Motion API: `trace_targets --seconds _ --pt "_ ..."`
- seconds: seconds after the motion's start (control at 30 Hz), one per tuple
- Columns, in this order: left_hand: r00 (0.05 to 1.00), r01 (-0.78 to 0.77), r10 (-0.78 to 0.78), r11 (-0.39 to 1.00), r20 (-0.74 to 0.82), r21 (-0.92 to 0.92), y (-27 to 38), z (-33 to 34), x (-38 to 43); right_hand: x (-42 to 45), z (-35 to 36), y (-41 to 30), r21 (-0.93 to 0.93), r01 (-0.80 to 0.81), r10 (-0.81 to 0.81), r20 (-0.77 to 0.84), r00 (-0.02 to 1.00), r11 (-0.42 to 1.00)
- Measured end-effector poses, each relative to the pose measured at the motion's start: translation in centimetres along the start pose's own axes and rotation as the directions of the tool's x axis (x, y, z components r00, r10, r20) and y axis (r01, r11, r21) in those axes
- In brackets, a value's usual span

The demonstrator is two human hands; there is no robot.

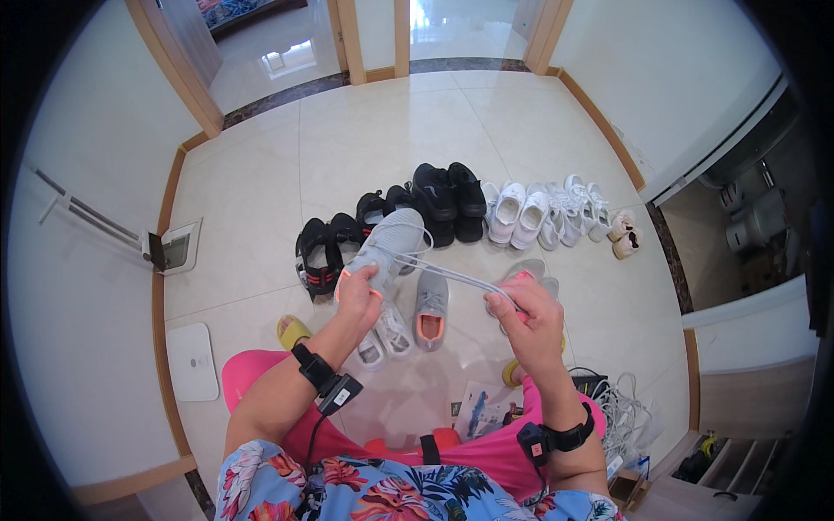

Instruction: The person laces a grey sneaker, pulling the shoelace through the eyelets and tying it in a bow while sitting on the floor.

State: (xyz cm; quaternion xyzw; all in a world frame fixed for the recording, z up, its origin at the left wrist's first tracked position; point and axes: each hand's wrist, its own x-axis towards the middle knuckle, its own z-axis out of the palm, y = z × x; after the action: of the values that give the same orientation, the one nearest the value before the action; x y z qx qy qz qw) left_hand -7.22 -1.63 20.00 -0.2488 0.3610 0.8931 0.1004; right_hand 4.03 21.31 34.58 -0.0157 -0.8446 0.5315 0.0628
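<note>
My left hand [359, 293] grips a grey sneaker [389, 244] by its orange-lined heel opening, holding it up in front of a row of black shoes. My right hand [529, 319] pinches the pale shoelaces [456, 276] of that sneaker and holds them stretched out to the right. Below, between the hands, a second grey sneaker [431, 309] with an orange lining stands on the tiled floor. White shoes [393, 331] lie to its left, partly behind my left hand. Grey and pink shoes [524, 268] are partly hidden behind my right hand.
Black shoes [433, 192], white shoes [508, 211] and a small cream pair [627, 234] form a row beyond the hands. A white scale [193, 362] lies by the left wall. Coiled white cables [619, 407] and printed packaging [482, 411] lie near my legs.
</note>
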Motion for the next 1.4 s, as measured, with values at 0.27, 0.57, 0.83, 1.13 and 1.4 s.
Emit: trace_targets --seconds 0.27,0.57,0.83,1.13,1.4 --pt "1.0 0.005 -0.004 0.999 0.024 -0.035 1.3 0.2 0.1 -0.2 0.3 -0.2 -0.172 0.259 -0.275 -0.076 0.959 0.951" --pt "0.994 0.002 0.002 1.0 0.109 -0.029 1.1 1.0 -0.7 0.0 0.4 -0.4 0.042 0.433 -0.421 -0.173 0.891 0.9" --pt "0.997 -0.007 0.01 0.999 0.075 -0.04 1.3 2.0 -1.8 -0.1 0.2 -0.6 0.348 0.371 -0.342 -0.144 0.929 0.861" --pt "0.991 0.033 -0.027 0.998 0.132 -0.049 1.2 2.1 -2.1 -0.3 0.2 0.3 0.591 0.252 -0.271 -0.058 0.961 0.767" --pt "0.987 0.062 -0.062 0.998 0.15 0.003 0.8 1.0 -1.6 0.0 0.8 -0.8 0.683 0.121 -0.049 -0.123 0.991 0.72"
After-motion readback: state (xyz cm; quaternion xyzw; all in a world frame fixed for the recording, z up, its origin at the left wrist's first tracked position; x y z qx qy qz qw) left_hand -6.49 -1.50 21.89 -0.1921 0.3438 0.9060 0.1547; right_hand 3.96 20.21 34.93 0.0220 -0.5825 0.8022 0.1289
